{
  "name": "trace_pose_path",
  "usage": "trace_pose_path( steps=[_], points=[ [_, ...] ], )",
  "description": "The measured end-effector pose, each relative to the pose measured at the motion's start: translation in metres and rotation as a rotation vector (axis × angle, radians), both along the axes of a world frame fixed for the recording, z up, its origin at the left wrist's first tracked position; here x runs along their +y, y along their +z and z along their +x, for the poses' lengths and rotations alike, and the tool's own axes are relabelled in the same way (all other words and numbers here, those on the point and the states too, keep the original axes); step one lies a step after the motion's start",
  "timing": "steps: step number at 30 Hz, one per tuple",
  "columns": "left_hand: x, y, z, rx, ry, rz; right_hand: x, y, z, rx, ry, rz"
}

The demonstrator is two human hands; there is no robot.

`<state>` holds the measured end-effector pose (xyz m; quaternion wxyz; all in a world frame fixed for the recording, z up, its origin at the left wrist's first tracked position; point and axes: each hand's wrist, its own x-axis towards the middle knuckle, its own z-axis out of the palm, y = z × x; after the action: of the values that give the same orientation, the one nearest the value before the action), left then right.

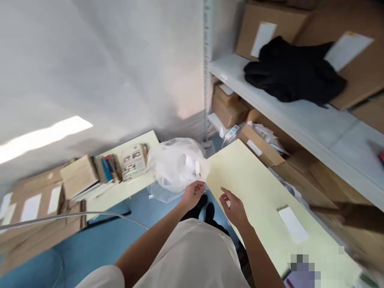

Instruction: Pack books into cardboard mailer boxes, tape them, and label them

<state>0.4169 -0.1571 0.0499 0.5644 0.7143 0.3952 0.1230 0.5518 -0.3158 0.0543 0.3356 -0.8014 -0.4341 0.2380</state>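
My left hand (pixel 193 195) is in front of a large translucent white plastic bag (pixel 171 160), at its lower right edge. Its fingers are loosely bent, and I see nothing held in them; whether they touch the bag is unclear. Whitish items show inside the bag, too blurred to name. Over the near edge of a pale yellow table (pixel 240 168), my right hand (pixel 235 210) has its thumb and fingers apart with nothing between them. A white rectangular object (pixel 293 224) lies on that table, to the right of my right hand.
A second pale table (pixel 108 198) at the left carries books (pixel 109 168) and cardboard boxes (pixel 33 204). A grey cable (pixel 99 213) crosses in front of it. Along the right, a metal shelf (pixel 303 128) holds cartons (pixel 270 24) and a black cloth (pixel 294 72).
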Motion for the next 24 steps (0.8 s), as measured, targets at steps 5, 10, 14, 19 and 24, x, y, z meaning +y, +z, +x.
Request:
trace_pose_path(
  steps=[5, 10, 14, 19, 24],
  points=[
    [-0.009, 0.004, -0.057, 0.063, 0.304, 0.021, 0.041, -0.018, 0.005, 0.058, 0.225, 0.002],
    [-0.009, 0.001, -0.121, 0.05, 0.645, 0.04, 0.104, -0.008, -0.024, 0.06, 0.445, 0.115],
    [0.006, -0.003, -0.166, 0.041, 0.809, 0.114, 0.149, 0.005, -0.074, 0.003, 0.667, 0.156],
    [0.035, -0.005, -0.23, 0.128, 0.947, 0.293, 0.199, 0.01, -0.152, -0.202, 0.935, 0.128],
    [0.082, -0.014, -0.308, 0.229, 1.007, 0.434, 0.259, 0.005, -0.236, -0.364, 1.015, 0.069]
  ],
)
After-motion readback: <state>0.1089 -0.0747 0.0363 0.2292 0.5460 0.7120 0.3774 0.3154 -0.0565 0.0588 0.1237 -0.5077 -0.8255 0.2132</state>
